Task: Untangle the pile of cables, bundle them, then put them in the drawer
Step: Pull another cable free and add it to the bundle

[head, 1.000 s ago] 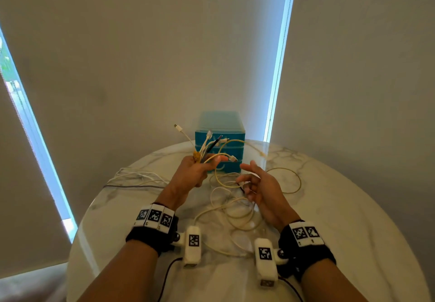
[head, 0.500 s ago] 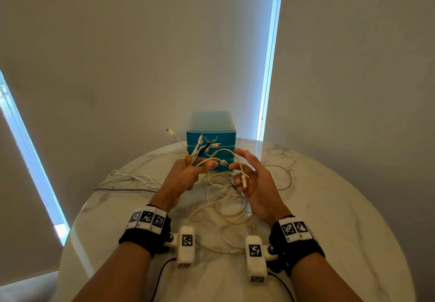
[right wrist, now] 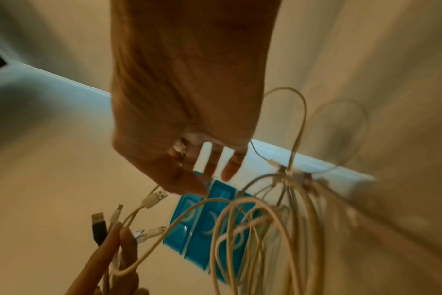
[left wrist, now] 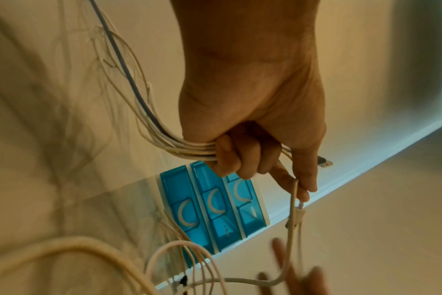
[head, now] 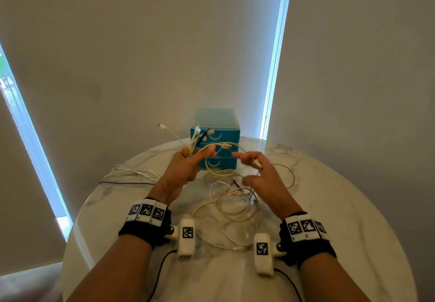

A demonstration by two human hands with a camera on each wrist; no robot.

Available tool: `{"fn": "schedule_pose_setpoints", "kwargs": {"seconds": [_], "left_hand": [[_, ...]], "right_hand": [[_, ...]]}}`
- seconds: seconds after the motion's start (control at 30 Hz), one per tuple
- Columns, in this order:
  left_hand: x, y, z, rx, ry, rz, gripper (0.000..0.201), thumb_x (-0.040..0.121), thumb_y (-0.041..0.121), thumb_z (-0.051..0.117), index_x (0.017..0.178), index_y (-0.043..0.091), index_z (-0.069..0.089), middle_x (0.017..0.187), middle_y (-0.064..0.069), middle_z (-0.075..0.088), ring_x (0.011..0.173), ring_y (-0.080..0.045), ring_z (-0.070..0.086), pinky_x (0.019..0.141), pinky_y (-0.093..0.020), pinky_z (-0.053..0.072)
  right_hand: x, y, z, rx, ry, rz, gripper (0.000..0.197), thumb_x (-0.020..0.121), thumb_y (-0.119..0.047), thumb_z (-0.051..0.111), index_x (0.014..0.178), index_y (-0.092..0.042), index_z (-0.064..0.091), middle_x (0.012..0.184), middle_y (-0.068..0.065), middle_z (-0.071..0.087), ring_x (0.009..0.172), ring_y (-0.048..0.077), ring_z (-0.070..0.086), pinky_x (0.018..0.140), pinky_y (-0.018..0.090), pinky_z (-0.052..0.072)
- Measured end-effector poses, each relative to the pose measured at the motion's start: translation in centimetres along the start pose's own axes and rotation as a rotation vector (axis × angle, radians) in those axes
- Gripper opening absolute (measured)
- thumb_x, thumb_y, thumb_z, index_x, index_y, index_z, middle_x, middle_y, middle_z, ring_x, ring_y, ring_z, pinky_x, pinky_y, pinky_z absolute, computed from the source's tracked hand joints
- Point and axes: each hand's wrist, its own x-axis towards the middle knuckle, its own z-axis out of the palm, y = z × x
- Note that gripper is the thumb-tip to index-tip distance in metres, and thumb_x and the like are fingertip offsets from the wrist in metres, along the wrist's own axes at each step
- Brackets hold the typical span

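My left hand (head: pixel 210 152) is raised in front of the blue drawer unit (head: pixel 215 118) and grips a bundle of cable ends (left wrist: pixel 189 149); several plugs (head: pixel 196 134) stick up from it. Its thumb and forefinger also pinch a cream cable (head: pixel 221 145). My right hand (head: pixel 243 167) is held close to the right of it, fingers straight and spread, with a white connector (head: pixel 256 161) lying between them. The tangled cream cables (head: pixel 233 198) hang from the hands to the table (head: pixel 329 207). All three drawers (left wrist: pixel 209 209) are closed.
More white and grey cables (head: pixel 131 176) trail from the left hand's bundle along the table's left side. The round marble table ends close behind the drawer unit, near blinds and bright window strips (head: pixel 274 66). Wrist cameras with cords (head: pixel 187 233) hang below both wrists.
My right hand rose and moved closer to the left hand; the connector that dangled below its fingers now lies across them. The left hand kept its bundle and shifted slightly.
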Motion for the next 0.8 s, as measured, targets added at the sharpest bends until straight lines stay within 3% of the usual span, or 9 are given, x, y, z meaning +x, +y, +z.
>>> {"fn": "schedule_pose_setpoints", "kwargs": {"seconds": [0.1,0.2,0.33,0.43,0.53,0.7,0.77,0.8], "left_hand": [[-0.1,0.3,-0.2,-0.063,-0.007,0.013,0.043,0.092,0.056,0.076,0.104,0.016,0.084,0.059,0.002,0.032,0.054,-0.014,0.022,0.055,-0.034,0.016],[-0.3,0.7,-0.1,-0.043,-0.029,0.029,0.049,0.095,0.064,0.069,0.108,0.019,0.084,0.061,0.000,0.026,0.055,-0.015,0.020,0.058,-0.039,0.014],[-0.3,0.3,0.1,0.028,-0.063,-0.009,0.056,0.095,0.075,0.058,0.113,0.029,0.084,0.063,0.002,0.028,0.056,-0.012,0.023,0.053,-0.031,0.018],[-0.4,-0.2,0.7,0.179,-0.096,-0.022,0.044,0.089,0.071,0.070,0.108,0.034,0.085,0.059,0.009,0.042,0.056,-0.009,0.030,0.049,-0.025,0.025],[-0.2,-0.6,0.8,0.245,-0.112,-0.060,0.035,0.084,0.060,0.084,0.097,0.028,0.085,0.061,0.014,0.058,0.052,-0.005,0.038,0.048,-0.023,0.032],[-0.1,-0.9,1.0,0.323,-0.099,-0.117,0.032,0.078,0.054,0.091,0.090,0.025,0.086,0.059,0.012,0.055,0.049,-0.004,0.039,0.047,-0.021,0.033],[0.0,-0.9,1.1,0.288,-0.054,-0.126,0.027,0.078,0.048,0.092,0.084,0.023,0.083,0.059,0.007,0.050,0.049,-0.007,0.037,0.044,-0.022,0.031],[0.0,-0.9,1.1,0.241,-0.025,-0.127,0.022,0.079,0.045,0.091,0.078,0.025,0.081,0.058,0.006,0.047,0.048,-0.008,0.034,0.043,-0.023,0.028]], "right_hand": [[0.2,1.2,1.0,-0.124,-0.086,0.057,0.045,0.084,0.005,0.083,0.115,-0.023,0.068,0.120,-0.014,0.078,0.122,0.005,0.067,0.092,0.037,0.064],[0.5,1.1,1.6,-0.142,0.055,0.004,0.024,0.089,-0.009,0.085,0.106,-0.020,0.071,0.102,-0.006,0.082,0.102,0.012,0.076,0.093,0.042,0.064],[0.8,0.4,1.7,0.325,0.371,-0.014,0.020,0.091,-0.004,0.083,0.107,-0.004,0.071,0.112,0.008,0.081,0.110,0.023,0.077,0.094,0.038,0.064],[0.9,0.1,2.3,0.853,0.425,0.142,0.018,0.096,0.002,0.074,0.107,-0.006,0.063,0.123,0.021,0.077,0.115,0.031,0.076,0.097,0.036,0.063],[0.8,-0.1,2.4,1.077,0.423,0.222,0.019,0.099,0.006,0.067,0.111,-0.006,0.059,0.126,0.025,0.075,0.111,0.029,0.078,0.092,0.032,0.064],[0.9,0.0,2.6,1.171,0.345,0.215,0.026,0.103,0.003,0.061,0.128,-0.001,0.059,0.127,0.022,0.075,0.119,0.029,0.075,0.088,0.029,0.065],[1.2,0.6,2.6,1.004,0.299,0.180,0.033,0.100,-0.001,0.067,0.132,0.001,0.059,0.129,0.020,0.075,0.122,0.029,0.073,0.095,0.032,0.063],[1.3,1.1,2.5,0.800,0.272,0.175,0.035,0.099,-0.004,0.071,0.132,-0.001,0.062,0.127,0.016,0.076,0.121,0.028,0.074,0.097,0.034,0.063]]}}
